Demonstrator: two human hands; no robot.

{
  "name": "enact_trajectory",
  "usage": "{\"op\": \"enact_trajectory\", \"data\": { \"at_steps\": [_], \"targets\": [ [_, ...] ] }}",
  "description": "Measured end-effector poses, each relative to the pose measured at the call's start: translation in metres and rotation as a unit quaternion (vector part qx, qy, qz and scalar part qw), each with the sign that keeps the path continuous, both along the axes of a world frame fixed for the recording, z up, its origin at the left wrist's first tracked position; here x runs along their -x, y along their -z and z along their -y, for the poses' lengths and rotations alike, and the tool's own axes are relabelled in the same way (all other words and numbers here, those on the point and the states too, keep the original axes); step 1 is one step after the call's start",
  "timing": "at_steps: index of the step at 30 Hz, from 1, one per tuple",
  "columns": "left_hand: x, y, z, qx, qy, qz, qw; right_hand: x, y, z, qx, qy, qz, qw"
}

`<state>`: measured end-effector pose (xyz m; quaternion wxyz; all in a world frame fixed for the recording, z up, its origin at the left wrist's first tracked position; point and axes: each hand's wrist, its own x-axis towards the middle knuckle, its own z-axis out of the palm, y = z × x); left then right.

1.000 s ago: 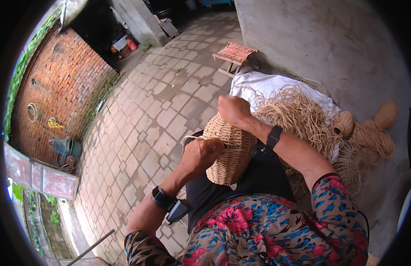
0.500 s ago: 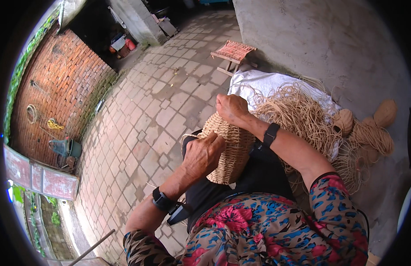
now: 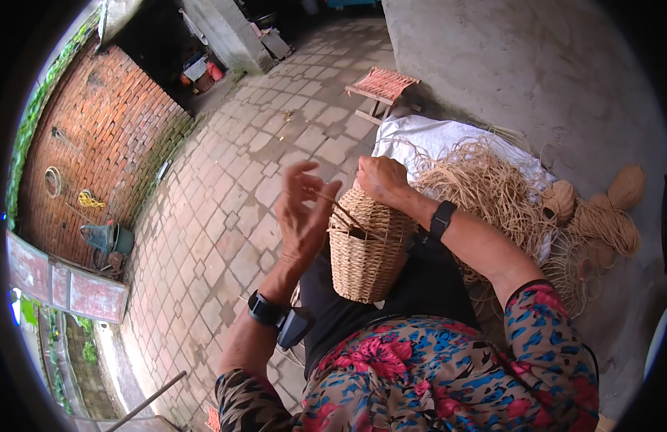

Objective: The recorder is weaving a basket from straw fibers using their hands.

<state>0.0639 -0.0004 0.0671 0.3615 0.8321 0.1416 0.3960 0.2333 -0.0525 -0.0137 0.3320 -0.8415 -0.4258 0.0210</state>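
A small woven basket [image 3: 368, 266] of straw-coloured cord rests on my dark-trousered lap, with a dark gap in its upper side. My right hand [image 3: 382, 178] is closed at the basket's far end, fingers curled down against the weave; what its fingertips pinch is hidden. To the left of the basket my left hand [image 3: 301, 216] is raised, its fingers bent and slightly blurred. A strand of cord [image 3: 342, 211] runs from between its thumb and fingers to the gap in the basket.
A heap of loose cord [image 3: 477, 180] lies on a white sack [image 3: 413, 137] to the right, with balls of cord [image 3: 625, 186] beyond. A small slatted stool [image 3: 382, 85] stands ahead by the grey wall [image 3: 520, 65]. Stone paving [image 3: 233, 173] spreads to the left.
My left hand has lifted off the basket's near left side and moved up and left, drawing a strand with it. The basket's gap now shows. My right hand has hardly moved.
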Motion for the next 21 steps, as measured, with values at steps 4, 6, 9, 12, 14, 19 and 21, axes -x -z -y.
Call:
{"op": "enact_trajectory", "data": {
  "at_steps": [4,6,9,12,14,19,21],
  "targets": [
    [0.008,-0.015,-0.001,0.366,0.159,-0.058,0.915,0.007,-0.006,0.001,-0.003,-0.008,-0.009,1.0],
    [0.035,-0.05,-0.007,-0.125,0.03,-0.187,0.974,0.002,-0.001,0.002,-0.004,-0.002,-0.009,1.0],
    [0.076,-0.082,-0.03,-0.433,-0.087,-0.112,0.89,-0.008,0.012,0.007,0.004,0.021,-0.006,1.0],
    [0.123,-0.075,-0.046,-0.186,-0.02,-0.414,0.891,-0.016,0.016,0.005,0.021,0.009,0.02,1.0],
    [0.155,-0.051,-0.047,0.191,0.088,-0.528,0.823,-0.011,0.012,-0.001,0.03,0.004,0.016,0.999],
    [0.157,0.047,-0.071,0.182,-0.09,-0.293,0.934,0.002,-0.003,0.002,0.003,-0.023,0.029,0.999],
    [0.109,0.044,-0.043,0.007,-0.088,-0.233,0.968,-0.003,0.002,0.005,0.01,-0.008,0.036,0.999]
  ]
}}
